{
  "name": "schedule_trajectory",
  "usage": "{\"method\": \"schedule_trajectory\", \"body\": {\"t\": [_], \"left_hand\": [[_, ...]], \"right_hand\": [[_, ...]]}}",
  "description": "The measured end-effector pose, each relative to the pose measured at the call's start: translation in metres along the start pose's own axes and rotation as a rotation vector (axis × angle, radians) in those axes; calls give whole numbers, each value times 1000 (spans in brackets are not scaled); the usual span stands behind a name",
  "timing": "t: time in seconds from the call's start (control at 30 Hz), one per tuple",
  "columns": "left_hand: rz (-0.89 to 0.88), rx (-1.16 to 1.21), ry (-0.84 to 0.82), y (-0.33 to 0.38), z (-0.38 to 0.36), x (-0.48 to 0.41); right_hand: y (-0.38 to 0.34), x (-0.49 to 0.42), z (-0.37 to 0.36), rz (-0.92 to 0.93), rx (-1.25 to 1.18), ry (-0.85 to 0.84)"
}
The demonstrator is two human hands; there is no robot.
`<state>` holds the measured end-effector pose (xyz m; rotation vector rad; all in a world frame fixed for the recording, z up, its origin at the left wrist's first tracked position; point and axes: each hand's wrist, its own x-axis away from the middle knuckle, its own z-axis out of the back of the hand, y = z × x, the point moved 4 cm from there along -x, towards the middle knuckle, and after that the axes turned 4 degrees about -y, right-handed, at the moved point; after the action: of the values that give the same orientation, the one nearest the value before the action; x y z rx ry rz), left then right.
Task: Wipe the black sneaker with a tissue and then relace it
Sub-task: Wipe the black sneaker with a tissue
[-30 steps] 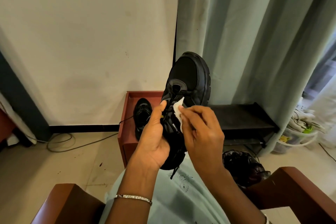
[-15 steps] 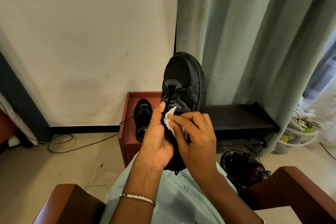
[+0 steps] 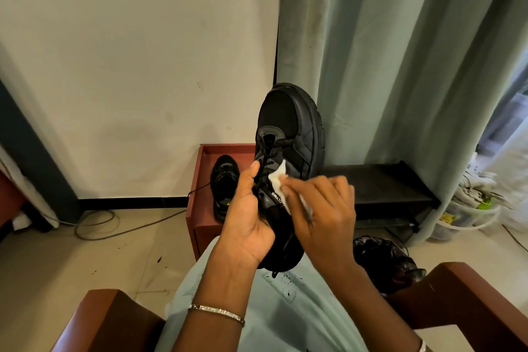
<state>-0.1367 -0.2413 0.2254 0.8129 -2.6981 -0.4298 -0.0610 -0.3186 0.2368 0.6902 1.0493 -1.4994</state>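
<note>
The left hand (image 3: 248, 217) is seen wrapped around the rear half of the black sneaker (image 3: 291, 128), gripping it from the left, with the thumb stretched up along the laces (image 3: 268, 157). A thin metal bracelet (image 3: 217, 310) is worn on that wrist. The right hand (image 3: 323, 214) is curled over a crumpled white tissue (image 3: 278, 177), which is pinched in the fingertips and pressed against the sneaker's upper, just right of the laces and above a small white logo. Part of the tissue is hidden under the fingers.

The sneaker is held in the air between the two hands, above the lap, with its toe pointed up and away and its heel low, close to a pale green garment (image 3: 285, 308) that covers the person's legs. The laces are seen threaded through the eyelets nearest the toe; lower down they are covered by the hands.

Brown wooden chair arms (image 3: 114, 320) are visible at both lower corners. Beyond the hands, a second black sneaker (image 3: 225, 186) is set on a low reddish-brown stand (image 3: 228, 147) against a cream wall (image 3: 128, 66). To the right of the stand, a low black rack (image 3: 385, 180) is placed before a grey-green curtain (image 3: 400, 66). A black plastic bag (image 3: 383, 260) is seen on the tiled floor near the right chair arm, and loose cables (image 3: 97, 223) are lying on the floor at left.
</note>
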Motion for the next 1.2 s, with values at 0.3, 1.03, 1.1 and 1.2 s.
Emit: {"method": "schedule_trajectory", "body": {"t": [0.3, 1.03, 1.1, 1.2], "left_hand": [[-45, -34, 45, 5, 7, -2], [-41, 71, 51, 12, 14, -4], [-19, 2, 6, 15, 13, -4], [-53, 10, -47, 17, 10, -3]], "right_hand": [[-17, 25, -2, -119, -226, -158], [-24, -15, 4, -45, -186, -340], [-25, -3, 12, -94, -239, -355], [-19, 7, 19, -167, -245, -404]]}}
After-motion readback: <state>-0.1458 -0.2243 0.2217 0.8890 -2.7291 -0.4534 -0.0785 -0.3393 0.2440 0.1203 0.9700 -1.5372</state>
